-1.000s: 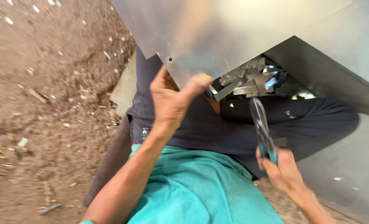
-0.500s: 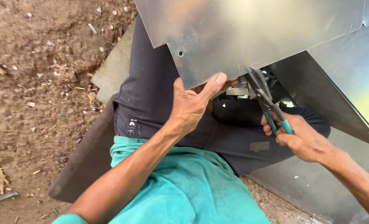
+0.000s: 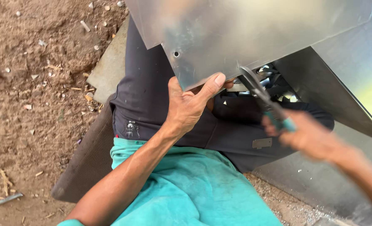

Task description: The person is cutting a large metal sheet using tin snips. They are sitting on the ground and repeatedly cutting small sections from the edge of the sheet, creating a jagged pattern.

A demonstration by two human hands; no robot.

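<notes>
Left hand (image 3: 190, 106) gripped metal sheet (image 3: 253, 37) lower edge; right hand (image 3: 311, 138) held snips (image 3: 261, 98), blades pointing up-left at that edge.

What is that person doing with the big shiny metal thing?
A person sits on the dirt ground with a shiny metal sheet over their lap. The left hand grips the sheet's lower edge, thumb on top. The right hand, blurred, holds teal-handled snips with the blades at that edge. Metal scraps lie under the sheet.
</notes>
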